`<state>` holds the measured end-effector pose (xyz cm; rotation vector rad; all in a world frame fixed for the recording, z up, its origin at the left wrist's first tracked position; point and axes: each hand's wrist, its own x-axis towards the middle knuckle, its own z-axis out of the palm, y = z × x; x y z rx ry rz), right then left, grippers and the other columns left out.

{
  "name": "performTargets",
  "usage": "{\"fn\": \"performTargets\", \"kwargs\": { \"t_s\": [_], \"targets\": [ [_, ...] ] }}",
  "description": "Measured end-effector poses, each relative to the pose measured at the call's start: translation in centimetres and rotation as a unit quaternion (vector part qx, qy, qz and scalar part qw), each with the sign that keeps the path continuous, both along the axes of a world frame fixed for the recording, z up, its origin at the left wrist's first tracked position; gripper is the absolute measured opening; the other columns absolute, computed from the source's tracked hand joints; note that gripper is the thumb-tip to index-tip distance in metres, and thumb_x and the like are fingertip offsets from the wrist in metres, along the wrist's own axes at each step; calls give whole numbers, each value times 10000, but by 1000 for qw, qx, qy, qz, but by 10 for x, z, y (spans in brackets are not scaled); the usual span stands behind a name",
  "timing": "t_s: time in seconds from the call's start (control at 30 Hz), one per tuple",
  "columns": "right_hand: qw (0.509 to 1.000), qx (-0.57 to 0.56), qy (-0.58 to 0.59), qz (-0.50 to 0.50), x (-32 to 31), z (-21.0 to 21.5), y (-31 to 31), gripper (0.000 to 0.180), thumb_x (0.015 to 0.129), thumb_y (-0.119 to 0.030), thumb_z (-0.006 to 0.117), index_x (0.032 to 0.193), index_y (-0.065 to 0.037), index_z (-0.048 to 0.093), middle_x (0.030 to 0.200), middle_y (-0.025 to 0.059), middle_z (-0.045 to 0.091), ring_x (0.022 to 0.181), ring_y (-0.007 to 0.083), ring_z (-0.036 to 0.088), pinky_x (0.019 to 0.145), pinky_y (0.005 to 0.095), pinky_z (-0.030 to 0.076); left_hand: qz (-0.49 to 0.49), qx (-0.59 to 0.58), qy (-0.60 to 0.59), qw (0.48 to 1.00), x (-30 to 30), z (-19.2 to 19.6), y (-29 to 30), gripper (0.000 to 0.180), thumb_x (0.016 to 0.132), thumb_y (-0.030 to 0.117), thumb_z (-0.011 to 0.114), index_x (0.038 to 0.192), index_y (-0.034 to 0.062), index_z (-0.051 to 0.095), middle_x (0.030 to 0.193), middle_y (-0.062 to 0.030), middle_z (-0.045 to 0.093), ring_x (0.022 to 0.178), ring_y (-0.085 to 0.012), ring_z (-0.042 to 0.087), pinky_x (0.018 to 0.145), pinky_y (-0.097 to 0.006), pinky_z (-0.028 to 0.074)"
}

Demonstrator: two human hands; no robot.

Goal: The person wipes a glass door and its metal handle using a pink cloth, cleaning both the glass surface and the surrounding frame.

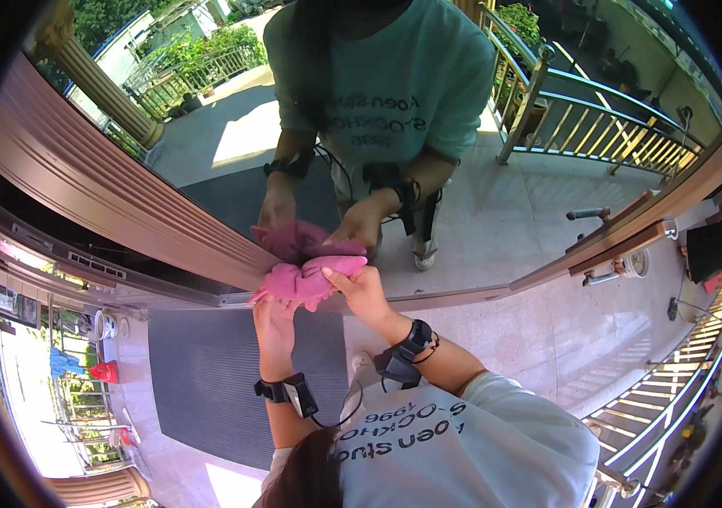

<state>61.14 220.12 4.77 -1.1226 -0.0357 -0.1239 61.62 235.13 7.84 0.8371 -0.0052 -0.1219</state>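
Observation:
A crumpled pink cloth point(308, 279) is pressed against the glass of a door point(234, 144). My left hand point(274, 320) grips the cloth from below at its left end. At its right end, my right hand point(363, 290) pinches the top. Each wrist carries a black strap with a small device and a cable. The glass mirrors me above: a person in a pale green shirt, two hands and the cloth's reflection point(293, 239).
A brown door frame point(82, 195) runs diagonally at the left, and a metal door handle point(623, 267) sits at the right. A dark grey doormat point(209, 389) lies below my hands on a speckled tile floor point(547, 339). A metal stair railing point(674, 398) curves at the lower right.

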Motion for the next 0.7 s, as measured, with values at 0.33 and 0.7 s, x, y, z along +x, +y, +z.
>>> {"fn": "performTargets", "kwargs": {
  "t_s": [0.33, 0.7],
  "targets": [
    [961, 136, 232, -70, -22, -113, -48, 135, 780, -24, 519, 854, 79, 566, 813, 127, 586, 708, 214, 595, 641, 319, 514, -98, 296, 80, 947, 16, -97, -41, 47, 696, -21, 529, 715, -46, 563, 644, -63, 568, 558, -118, 552, 484, -238, 440],
    [992, 96, 76, -26, -36, 37, -83, 174, 787, -48, 519, 902, 73, 566, 829, 111, 595, 739, 177, 588, 655, 267, 489, -45, 171, -59, 982, 6, 26, -79, 95, 681, -52, 544, 771, -70, 570, 714, -86, 578, 595, -130, 563, 565, -233, 471]
  ]
}}
